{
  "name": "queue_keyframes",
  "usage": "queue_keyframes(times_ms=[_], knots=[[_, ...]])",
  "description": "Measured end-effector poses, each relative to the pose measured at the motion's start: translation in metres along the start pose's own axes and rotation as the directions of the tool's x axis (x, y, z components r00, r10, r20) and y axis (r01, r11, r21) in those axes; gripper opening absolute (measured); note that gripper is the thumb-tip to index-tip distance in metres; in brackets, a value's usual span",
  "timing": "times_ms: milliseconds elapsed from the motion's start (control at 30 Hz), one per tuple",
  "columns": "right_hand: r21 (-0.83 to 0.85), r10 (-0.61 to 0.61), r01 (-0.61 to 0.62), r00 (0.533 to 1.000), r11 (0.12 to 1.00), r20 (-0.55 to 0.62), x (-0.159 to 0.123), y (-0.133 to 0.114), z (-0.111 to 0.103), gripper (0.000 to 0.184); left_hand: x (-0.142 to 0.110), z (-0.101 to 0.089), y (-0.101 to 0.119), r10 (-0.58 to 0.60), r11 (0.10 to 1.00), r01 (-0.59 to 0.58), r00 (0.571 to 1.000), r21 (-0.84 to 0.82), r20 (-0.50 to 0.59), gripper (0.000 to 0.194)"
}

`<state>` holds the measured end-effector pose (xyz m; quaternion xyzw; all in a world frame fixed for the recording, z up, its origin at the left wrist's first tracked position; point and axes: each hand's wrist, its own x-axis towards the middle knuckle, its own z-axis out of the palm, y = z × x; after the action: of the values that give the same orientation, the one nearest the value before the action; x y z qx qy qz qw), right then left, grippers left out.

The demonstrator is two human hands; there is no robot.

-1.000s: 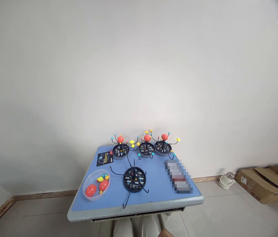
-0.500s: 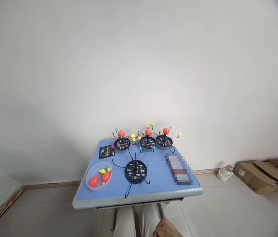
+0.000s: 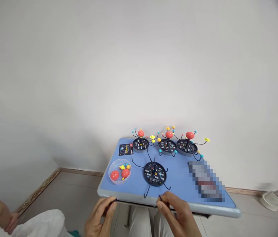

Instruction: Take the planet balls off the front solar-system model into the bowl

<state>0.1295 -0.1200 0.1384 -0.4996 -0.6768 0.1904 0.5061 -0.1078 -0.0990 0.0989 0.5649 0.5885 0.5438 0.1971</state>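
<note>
My left hand (image 3: pixel 101 217), low in front of the table's near edge, pinches a small black piece (image 3: pixel 114 200) between thumb and fingertips. Across from it, my right hand (image 3: pixel 179 214) grips a thin black curved rod (image 3: pixel 160 197) whose ends poke out past the fingers. Whether both hands hold one same rod, I cannot tell. Just beyond them on the blue table (image 3: pixel 178 184) lies a round black base (image 3: pixel 155 173) with several bent black arms and no balls on them. To its left, a clear round tub (image 3: pixel 119 182) holds red half-domes and small yellow, orange and blue balls.
Three solar system models (image 3: pixel 141 144) with red domes stand along the back by the wall. A black printed card (image 3: pixel 126 149) lies at left, a pixelated object (image 3: pixel 205 181) at right. Another person's white clothing (image 3: pixel 42 223) shows lower left. A white container (image 3: pixel 273 199) stands on the floor.
My left hand has come into view, and my right hand has risen to the table's front edge. The view has turned left, shifting the table rightward. Another person now shows at left.
</note>
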Motion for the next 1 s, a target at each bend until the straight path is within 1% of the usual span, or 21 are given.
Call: queue_keyframes(times_ms=[67, 133, 167, 233, 267, 333, 400, 467, 567, 667, 800, 900, 933, 1000], knots=[[-0.037, -0.082, 0.087, 0.990, 0.996, 0.115, 0.029, -0.006, 0.011, 0.026, 0.022, -0.001, -0.002, 0.010, 1.000, -0.010, 1.000, -0.001, 0.006, 0.040], [-0.120, -0.100, 0.131, 0.968, 0.984, 0.229, 0.061, -0.011, 0.027, 0.026, 0.042, 0.005, -0.006, 0.041, 0.999, -0.041, 0.998, 0.006, 0.046, 0.041], [-0.179, -0.077, 0.133, 0.954, 0.975, 0.289, 0.077, -0.013, 0.036, 0.027, 0.050, 0.010, -0.009, 0.062, 0.998, -0.064, 0.996, 0.015, 0.067, 0.042], [-0.296, 0.003, 0.130, 0.912, 0.946, 0.410, 0.107, -0.014, 0.059, 0.027, 0.065, 0.021, -0.018, 0.103, 0.992, -0.109, 0.990, 0.056, 0.093, 0.042], [-0.374, 0.051, 0.136, 0.891, 0.918, 0.451, 0.120, -0.014, 0.070, 0.025, 0.071, 0.027, -0.024, 0.120, 0.988, -0.129, 0.987, 0.090, 0.103, 0.040], [-0.520, 0.135, 0.175, 0.853, 0.836, 0.504, 0.142, -0.011, 0.094, 0.023, 0.081, 0.036, -0.034, 0.140, 0.969, -0.162, 0.982, 0.187, 0.124, 0.036], [-0.605, 0.184, 0.227, 0.821, 0.763, 0.540, 0.158, -0.007, 0.114, 0.027, 0.088, 0.044, -0.040, 0.143, 0.929, -0.190, 0.976, 0.317, 0.165, 0.031], [-0.634, 0.211, 0.264, 0.793, 0.727, 0.571, 0.168, -0.005, 0.131, 0.026, 0.093, 0.048, -0.041, 0.116, 0.868, -0.211, 0.966, 0.450, 0.229, 0.029], [-0.648, 0.237, 0.302, 0.757, 0.699, 0.609, 0.176, -0.003, 0.150, 0.022, 0.100, 0.051, -0.037, 0.026, 0.769, -0.230, 0.943, 0.596, 0.331, 0.028], [-0.647, 0.254, 0.333, 0.724, 0.685, 0.641, 0.183, 0.000, 0.161, 0.025, 0.107, 0.053, -0.033, -0.045, 0.709, -0.254, 0.915, 0.658, 0.401, 0.031], [-0.640, 0.264, 0.354, 0.697, 0.682, 0.667, 0.188, 0.005, 0.163, 0.027, 0.113, 0.054, -0.033, -0.070, 0.703, -0.279, 0.888, 0.654, 0.454, 0.035], [-0.626, 0.255, 0.379, 0.679, 0.682, 0.688, 0.189, 0.004, 0.155, 0.028, 0.116, 0.055, -0.034, -0.049, 0.719, -0.295, 0.882, 0.629, 0.469, 0.038], [-0.623, 0.248, 0.382, 0.681, 0.683, 0.689, 0.189, 0.003, 0.151, 0.028, 0.116, 0.054, -0.035, -0.035, 0.726, -0.295, 0.887, 0.622, 0.461, 0.039], [-0.627, 0.232, 0.373, 0.704, 0.684, 0.671, 0.188, -0.002, 0.139, 0.027, 0.117, 0.054, -0.037, 0.001, 0.748, -0.288, 0.901, 0.598, 0.433, 0.040]])
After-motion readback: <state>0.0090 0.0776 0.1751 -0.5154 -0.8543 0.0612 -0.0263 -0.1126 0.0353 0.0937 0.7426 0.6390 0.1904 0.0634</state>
